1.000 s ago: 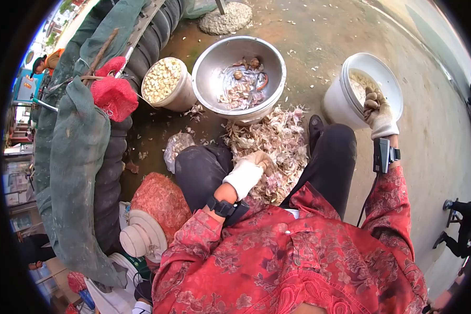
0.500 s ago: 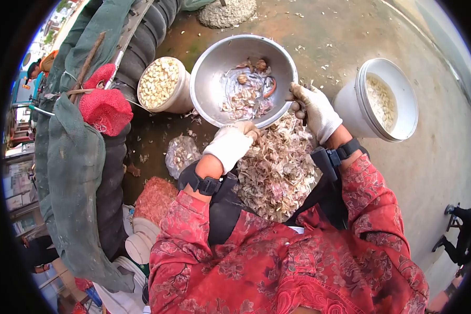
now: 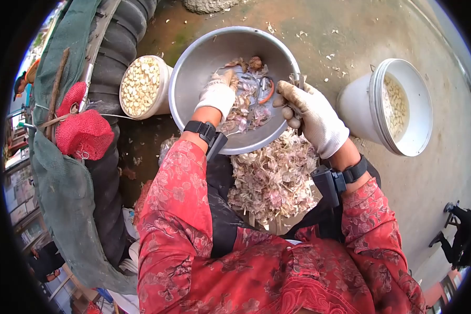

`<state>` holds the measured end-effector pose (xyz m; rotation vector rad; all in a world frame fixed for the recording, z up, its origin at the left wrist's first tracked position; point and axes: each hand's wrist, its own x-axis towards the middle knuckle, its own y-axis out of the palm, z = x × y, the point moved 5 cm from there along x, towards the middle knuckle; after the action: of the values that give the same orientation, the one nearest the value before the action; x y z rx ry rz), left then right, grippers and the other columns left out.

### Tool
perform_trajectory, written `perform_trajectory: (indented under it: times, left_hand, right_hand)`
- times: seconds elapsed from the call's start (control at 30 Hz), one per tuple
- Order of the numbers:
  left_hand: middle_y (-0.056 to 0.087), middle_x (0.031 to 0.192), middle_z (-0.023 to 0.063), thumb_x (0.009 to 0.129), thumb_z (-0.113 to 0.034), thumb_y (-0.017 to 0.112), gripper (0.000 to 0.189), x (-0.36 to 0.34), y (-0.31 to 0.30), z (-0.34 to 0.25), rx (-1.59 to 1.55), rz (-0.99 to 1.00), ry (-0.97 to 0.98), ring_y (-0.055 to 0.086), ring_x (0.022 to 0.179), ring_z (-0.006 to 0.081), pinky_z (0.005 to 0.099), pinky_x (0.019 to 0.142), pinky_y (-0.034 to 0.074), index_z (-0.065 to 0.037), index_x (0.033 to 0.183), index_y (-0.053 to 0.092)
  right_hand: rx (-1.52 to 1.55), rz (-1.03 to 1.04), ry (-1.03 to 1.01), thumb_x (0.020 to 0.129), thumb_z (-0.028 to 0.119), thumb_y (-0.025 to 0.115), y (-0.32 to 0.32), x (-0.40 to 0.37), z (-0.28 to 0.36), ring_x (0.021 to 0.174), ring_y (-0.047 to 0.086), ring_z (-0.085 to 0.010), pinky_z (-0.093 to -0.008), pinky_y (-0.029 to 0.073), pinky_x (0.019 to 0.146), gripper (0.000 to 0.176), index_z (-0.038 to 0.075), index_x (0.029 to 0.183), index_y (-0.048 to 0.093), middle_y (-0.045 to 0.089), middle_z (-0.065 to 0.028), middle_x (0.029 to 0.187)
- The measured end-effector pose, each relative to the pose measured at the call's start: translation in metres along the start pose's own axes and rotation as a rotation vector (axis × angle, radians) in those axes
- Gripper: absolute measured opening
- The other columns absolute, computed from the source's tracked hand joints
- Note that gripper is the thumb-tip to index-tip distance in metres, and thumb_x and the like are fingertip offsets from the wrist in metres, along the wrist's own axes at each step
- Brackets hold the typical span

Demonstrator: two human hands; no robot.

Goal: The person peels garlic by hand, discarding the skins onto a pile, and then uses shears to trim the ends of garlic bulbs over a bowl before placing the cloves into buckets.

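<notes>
My left hand (image 3: 220, 95), in a white glove, reaches into the wide metal basin (image 3: 193, 63). Its fingers are bent over the papery garlic skins (image 3: 240, 112), and whether they hold anything is hidden. A garlic bulb (image 3: 255, 63) and an orange-handled tool (image 3: 267, 92) lie in the basin. At the basin's right rim, my right hand (image 3: 314, 112), also gloved, is closed around a dark, narrow tool (image 3: 300, 83) that shows only in part. Its fingertips are dark with dirt. Below the basin, a big heap of skins (image 3: 272, 180) lies between my knees.
A bucket of peeled cloves (image 3: 140, 86) stands left of the basin. To the right a white bucket (image 3: 384, 104) holds cloves too. Red netting (image 3: 86, 133) hangs by green cloth and black tyres at the left. A person in dark clothes (image 3: 463, 233) is at far right.
My left hand has moved from the basin's near rim into the basin, over the skins. The view has shifted, with the basin a little larger and further left. My right hand stays beside the rim.
</notes>
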<state>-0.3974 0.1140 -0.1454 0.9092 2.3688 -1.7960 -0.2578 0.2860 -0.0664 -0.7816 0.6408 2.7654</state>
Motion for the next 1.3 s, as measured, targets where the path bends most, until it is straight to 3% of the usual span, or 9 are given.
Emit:
perform_trajectory:
  times: [0.3,0.4,0.5,0.63,0.67,0.7,0.8,1.2,1.3]
  left_hand:
    - [0.061,0.112,0.021,0.086,-0.014,0.058,0.039,0.026,0.021,0.011,0.105,0.057,0.022,0.06,0.102,0.0349,0.0409,0.089,0.049,-0.006,0.124,0.054]
    - [0.063,0.094,0.0152,0.092,-0.02,0.056,0.03,0.003,0.012,0.022,-0.862,0.202,-0.226,0.063,0.087,0.0215,0.0337,0.077,0.052,-0.002,0.116,0.058]
    - [0.061,0.091,0.0093,0.093,-0.017,0.056,0.029,-0.016,-0.004,0.018,-1.478,0.244,-0.182,0.06,0.083,0.0155,0.0315,0.074,0.053,-0.001,0.117,0.055]
    - [0.059,0.108,0.0142,0.094,-0.014,0.049,0.031,-0.046,-0.032,0.006,-1.766,0.307,-0.123,0.059,0.095,0.024,0.0403,0.082,0.051,0.003,0.12,0.053]
    - [0.06,0.11,0.0157,0.095,-0.015,0.048,0.033,-0.047,-0.033,0.008,-1.781,0.269,-0.059,0.059,0.096,0.0239,0.0371,0.085,0.049,0.003,0.121,0.053]
    - [0.06,0.11,0.0157,0.095,-0.015,0.048,0.033,-0.051,-0.036,0.006,-1.781,0.264,-0.061,0.059,0.096,0.0239,0.0371,0.085,0.049,0.003,0.121,0.053]
    - [0.06,0.115,0.016,0.096,-0.016,0.047,0.037,-0.062,-0.043,-0.001,-1.839,0.261,-0.05,0.059,0.096,0.0215,0.0319,0.087,0.047,0.004,0.127,0.051]
    - [0.058,0.114,0.0112,0.097,-0.019,0.05,0.02,-0.047,-0.043,0.008,-1.969,0.133,-0.061,0.055,0.081,0.0143,0.027,0.075,0.047,-0.002,0.104,0.058]
    - [0.057,0.114,0.0117,0.098,-0.019,0.049,0.018,-0.045,-0.046,0.013,-2.027,0.211,0.015,0.055,0.079,0.0135,0.0263,0.073,0.047,-0.003,0.097,0.057]
  right_hand:
    - [-0.048,0.103,0.049,0.093,0.032,0.059,0.002,0.022,-0.004,0.055,0.049,-0.0051,-0.0192,0.04,0.046,0.029,0.004,0.098,0.058,0.062,-0.0029,0.077]
    - [-0.122,0.128,0.068,0.092,0.033,0.06,0.004,0.031,-0.006,0.054,0.05,-0.006,-0.0203,0.04,0.046,0.029,0.004,0.096,0.058,0.061,-0.0021,0.074]
    - [-0.281,0.042,0.099,0.092,0.033,0.059,0.015,0.038,-0.006,0.056,0.051,-0.0061,-0.021,0.04,0.046,0.028,0.005,0.096,0.058,0.06,-0.0015,0.073]
    - [-0.713,0.044,0.096,0.088,0.04,0.061,0.021,0.058,-0.023,0.07,0.064,-0.0194,-0.0326,0.051,0.061,0.043,-0.001,0.102,0.056,0.066,-0.0143,0.083]
    - [-0.817,0.04,-0.021,0.087,0.043,0.06,0.022,0.066,-0.033,0.082,0.067,-0.0315,-0.039,0.052,0.073,0.05,-0.004,0.103,0.056,0.066,-0.0247,0.09]
    - [-1.027,0.02,-0.04,0.088,0.039,0.061,0.027,0.066,-0.031,0.078,0.067,-0.0285,-0.0365,0.05,0.073,0.047,-0.002,0.112,0.057,0.068,-0.0177,0.092]
    - [-1.154,0.103,-0.057,0.089,0.034,0.058,0.038,0.072,-0.048,0.086,0.065,-0.0397,-0.0436,0.05,0.077,0.039,-0.001,0.107,0.057,0.066,-0.0249,0.084]
    - [-1.043,0.361,-0.11,0.086,0.02,0.055,0.072,0.087,-0.074,0.096,0.062,-0.0417,-0.0456,0.049,0.085,0.029,-0.003,0.103,0.06,0.064,-0.028,0.098]
    - [-1.178,0.327,-0.152,0.085,0.015,0.058,0.07,0.092,-0.067,0.092,0.063,-0.0384,-0.0428,0.049,0.08,0.026,0.002,0.108,0.062,0.066,-0.0196,0.098]
